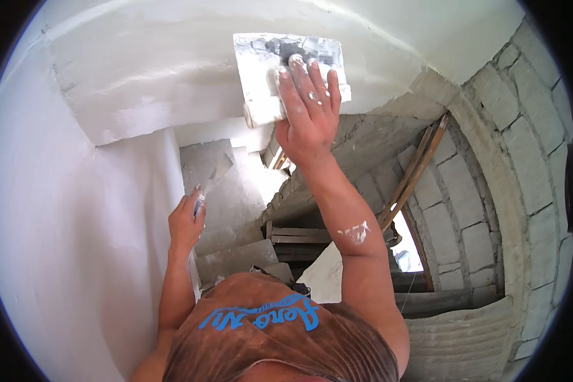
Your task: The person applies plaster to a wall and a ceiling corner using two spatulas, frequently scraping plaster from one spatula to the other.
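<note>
My right hand (pixel 309 114) grips a wide rectangular plastering trowel (pixel 258 70) with white and dark smears, held against the white plastered surface (pixel 153 76) above. Its fingers are spread over the tool's back and speckled white. Lower on the left, my left hand (pixel 188 219) is closed on the handle of a putty knife (pixel 218 170), whose thin blade points up and right. It is near the smooth white wall (pixel 76 248) at the left. A patch of white stuff sits on my right forearm.
Grey concrete steps (pixel 232 254) descend below me. Wooden planks (pixel 416 165) lean diagonally at the right, beside a bright opening (pixel 409 248) and a grey block wall (pixel 519 172). Corrugated sheeting (pixel 455 344) lies at the lower right. Dark timber slats (pixel 299 235) show beneath the rough concrete edge.
</note>
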Action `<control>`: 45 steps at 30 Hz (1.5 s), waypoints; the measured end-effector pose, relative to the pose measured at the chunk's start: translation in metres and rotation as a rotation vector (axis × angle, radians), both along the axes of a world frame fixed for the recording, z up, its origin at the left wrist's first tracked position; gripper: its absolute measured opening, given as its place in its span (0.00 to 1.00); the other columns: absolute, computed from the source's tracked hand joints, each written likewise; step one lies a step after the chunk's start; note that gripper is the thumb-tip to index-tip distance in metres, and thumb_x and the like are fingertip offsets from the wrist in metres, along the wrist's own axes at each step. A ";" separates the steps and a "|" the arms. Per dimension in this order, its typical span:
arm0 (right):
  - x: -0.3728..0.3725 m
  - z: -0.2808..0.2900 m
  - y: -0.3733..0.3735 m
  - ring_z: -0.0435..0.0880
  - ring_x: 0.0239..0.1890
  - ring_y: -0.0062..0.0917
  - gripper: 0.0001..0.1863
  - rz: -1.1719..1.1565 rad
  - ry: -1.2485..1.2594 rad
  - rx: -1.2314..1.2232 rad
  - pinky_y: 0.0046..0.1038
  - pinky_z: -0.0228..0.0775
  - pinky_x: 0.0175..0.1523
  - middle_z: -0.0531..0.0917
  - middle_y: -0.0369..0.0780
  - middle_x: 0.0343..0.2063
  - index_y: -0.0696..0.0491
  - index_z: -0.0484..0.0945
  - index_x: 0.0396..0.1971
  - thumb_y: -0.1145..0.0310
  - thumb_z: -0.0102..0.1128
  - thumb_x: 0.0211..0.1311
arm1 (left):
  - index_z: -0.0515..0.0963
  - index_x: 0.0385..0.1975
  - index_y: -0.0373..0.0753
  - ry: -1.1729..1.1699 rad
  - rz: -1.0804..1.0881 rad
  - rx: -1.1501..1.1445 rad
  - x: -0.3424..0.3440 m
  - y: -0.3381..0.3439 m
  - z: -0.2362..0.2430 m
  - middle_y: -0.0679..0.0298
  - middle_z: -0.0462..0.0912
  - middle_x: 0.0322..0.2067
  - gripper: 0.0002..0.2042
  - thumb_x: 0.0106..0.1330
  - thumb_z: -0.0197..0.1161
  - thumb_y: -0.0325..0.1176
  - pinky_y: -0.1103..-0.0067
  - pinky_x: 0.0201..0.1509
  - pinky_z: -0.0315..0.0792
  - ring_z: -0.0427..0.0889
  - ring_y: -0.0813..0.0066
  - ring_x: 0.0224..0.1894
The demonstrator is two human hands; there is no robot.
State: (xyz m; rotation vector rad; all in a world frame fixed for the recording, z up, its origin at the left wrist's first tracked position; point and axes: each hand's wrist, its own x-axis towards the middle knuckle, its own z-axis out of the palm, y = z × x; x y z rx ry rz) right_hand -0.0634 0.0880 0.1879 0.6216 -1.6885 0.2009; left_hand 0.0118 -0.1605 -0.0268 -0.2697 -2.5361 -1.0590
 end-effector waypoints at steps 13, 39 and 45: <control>-0.054 -0.042 -0.020 0.75 0.60 0.42 0.20 -0.186 -0.022 0.075 0.53 0.56 0.67 0.81 0.47 0.53 0.53 0.79 0.51 0.77 0.57 0.57 | 0.73 0.58 0.42 -0.094 -0.034 0.023 0.009 -0.001 -0.007 0.55 0.78 0.34 0.22 0.63 0.61 0.32 0.67 0.39 0.74 0.80 0.55 0.34; -0.021 -0.052 0.135 0.82 0.36 0.34 0.18 0.040 -0.494 -1.017 0.33 0.71 0.47 0.84 0.47 0.33 0.60 0.77 0.45 0.72 0.56 0.51 | 0.75 0.57 0.40 -0.183 -0.024 0.058 0.003 -0.008 -0.042 0.53 0.83 0.42 0.20 0.66 0.60 0.36 0.68 0.48 0.75 0.83 0.56 0.42; -0.015 -0.045 0.077 0.82 0.40 0.44 0.22 -0.084 -0.632 -0.909 0.36 0.72 0.49 0.83 0.50 0.36 0.58 0.77 0.49 0.72 0.55 0.51 | 0.74 0.59 0.40 -0.267 -0.027 0.071 0.002 -0.013 -0.044 0.50 0.82 0.46 0.20 0.67 0.59 0.36 0.70 0.52 0.74 0.83 0.56 0.45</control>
